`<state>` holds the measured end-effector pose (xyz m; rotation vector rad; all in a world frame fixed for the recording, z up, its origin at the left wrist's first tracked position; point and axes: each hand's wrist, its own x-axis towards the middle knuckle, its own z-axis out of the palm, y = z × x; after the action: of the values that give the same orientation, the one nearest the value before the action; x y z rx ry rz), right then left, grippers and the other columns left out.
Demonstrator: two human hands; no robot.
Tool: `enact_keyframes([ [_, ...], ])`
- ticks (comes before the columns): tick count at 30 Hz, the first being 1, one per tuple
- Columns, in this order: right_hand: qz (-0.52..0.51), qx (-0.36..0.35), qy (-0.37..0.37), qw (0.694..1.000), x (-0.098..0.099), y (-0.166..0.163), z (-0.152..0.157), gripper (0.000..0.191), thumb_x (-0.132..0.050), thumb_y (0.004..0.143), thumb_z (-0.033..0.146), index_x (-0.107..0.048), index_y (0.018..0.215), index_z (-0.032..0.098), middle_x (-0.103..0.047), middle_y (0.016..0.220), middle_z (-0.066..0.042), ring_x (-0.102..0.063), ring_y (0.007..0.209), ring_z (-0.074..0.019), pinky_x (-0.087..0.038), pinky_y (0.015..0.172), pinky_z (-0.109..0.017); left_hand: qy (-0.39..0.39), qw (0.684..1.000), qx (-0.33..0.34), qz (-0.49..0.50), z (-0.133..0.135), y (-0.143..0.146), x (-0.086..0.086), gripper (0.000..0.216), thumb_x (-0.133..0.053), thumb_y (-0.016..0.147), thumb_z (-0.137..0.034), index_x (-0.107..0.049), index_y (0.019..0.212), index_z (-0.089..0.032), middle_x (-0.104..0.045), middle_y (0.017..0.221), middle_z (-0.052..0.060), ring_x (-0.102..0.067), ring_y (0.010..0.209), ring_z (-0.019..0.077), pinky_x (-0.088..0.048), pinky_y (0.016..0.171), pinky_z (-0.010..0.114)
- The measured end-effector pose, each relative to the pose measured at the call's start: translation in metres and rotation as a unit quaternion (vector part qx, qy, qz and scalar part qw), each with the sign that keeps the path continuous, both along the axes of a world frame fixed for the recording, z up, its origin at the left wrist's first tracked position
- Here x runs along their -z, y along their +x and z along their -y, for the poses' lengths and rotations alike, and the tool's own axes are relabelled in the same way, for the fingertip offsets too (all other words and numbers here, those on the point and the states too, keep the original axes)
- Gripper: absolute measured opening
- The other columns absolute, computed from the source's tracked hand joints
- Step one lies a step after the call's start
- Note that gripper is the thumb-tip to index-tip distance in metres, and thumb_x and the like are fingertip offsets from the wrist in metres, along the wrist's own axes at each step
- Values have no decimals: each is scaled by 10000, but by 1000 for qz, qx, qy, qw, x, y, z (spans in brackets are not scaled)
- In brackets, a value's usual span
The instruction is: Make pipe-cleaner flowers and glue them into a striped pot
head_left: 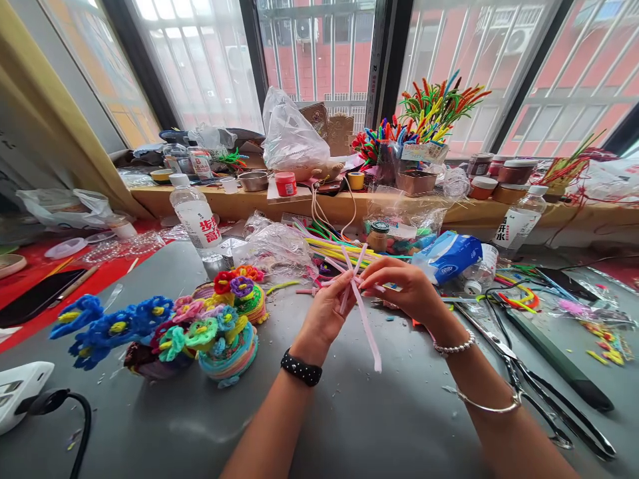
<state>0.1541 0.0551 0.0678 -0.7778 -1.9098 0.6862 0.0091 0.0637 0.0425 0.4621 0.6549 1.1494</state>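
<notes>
Pale pink pipe cleaners (368, 329) cross each other in a star-like bundle above the grey table. My left hand (322, 316) pinches the bundle near its crossing, with one long end hanging down toward me. The fingers of my right hand (407, 287) are closed on a pink strand at the right side of the crossing. Just behind my hands lie loose yellow and green pipe cleaners (329, 247). To the left stand small pots of pipe-cleaner flowers, among them blue flowers (117, 327) and a striped pastel pot (229, 356).
Large scissors (514, 359) and a dark green bar (559, 359) lie at right. A blue tissue pack (449, 256) and a small jar (378, 236) sit behind. Water bottles (194, 213) stand near the sill. At lower left is a white device (22, 392) with a black cable.
</notes>
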Motion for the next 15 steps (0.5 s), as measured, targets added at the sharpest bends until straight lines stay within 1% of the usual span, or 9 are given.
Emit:
enact_keyframes([
  [2,-21,-1,-10,1000,2,-3,1,69,-620,691,246,-673,726,218,-637,781,-29,-590,759,-151,-496,695,-290,0,1000,3,9,0,1,2,92,-549,728,-126,-633,690,-126,-629,589,-13,-559,495,39,-448,480,120],
  [3,-37,-2,-29,999,3,-5,1,62,-626,685,241,-666,723,215,-641,757,-23,-594,736,-147,-495,685,-288,2,1000,5,12,-1,1,3,94,-545,730,-123,-633,695,-124,-627,585,-13,-555,489,38,-446,475,121],
  [5,-83,-4,-87,993,5,-7,1,66,-648,660,253,-641,707,207,-641,714,-9,-599,685,-140,-496,647,-278,8,1000,9,16,-1,2,5,94,-541,730,-123,-632,707,-119,-627,585,-9,-556,489,41,-445,475,123],
  [7,-137,-6,-150,979,8,-10,0,122,-672,626,285,-600,677,201,-634,682,5,-596,638,-133,-494,610,-272,9,1000,14,12,-1,2,5,87,-547,723,-124,-632,715,-115,-634,601,-1,-564,502,45,-446,484,126],
  [9,-173,-4,-193,966,11,-12,-2,195,-692,591,325,-555,648,198,-617,648,16,-583,598,-126,-485,580,-269,8,1000,12,1,0,3,5,62,-572,700,-126,-632,711,-118,-642,626,2,-566,509,45,-446,497,129],
  [11,-180,2,-207,962,15,-14,-3,240,-693,581,357,-523,629,195,-593,617,24,-553,555,-113,-464,538,-255,17,1000,6,-20,2,3,4,45,-614,663,-143,-631,700,-122,-637,619,-4,-557,501,44,-446,510,137],
  [13,-170,5,-201,965,17,-15,-5,246,-673,608,374,-507,616,193,-575,586,27,-517,519,-99,-433,496,-237,42,998,-6,-53,4,4,3,97,-661,619,-175,-630,694,-122,-625,587,-11,-552,498,51,-446,522,150],
  [15,-155,7,-193,969,19,-15,-5,234,-641,647,383,-508,617,193,-571,572,22,-507,514,-99,-422,486,-232,75,992,-34,-91,6,5,2,161,-698,573,-202,-630,692,-116,-619,569,-10,-558,512,66,-448,535,167],
])
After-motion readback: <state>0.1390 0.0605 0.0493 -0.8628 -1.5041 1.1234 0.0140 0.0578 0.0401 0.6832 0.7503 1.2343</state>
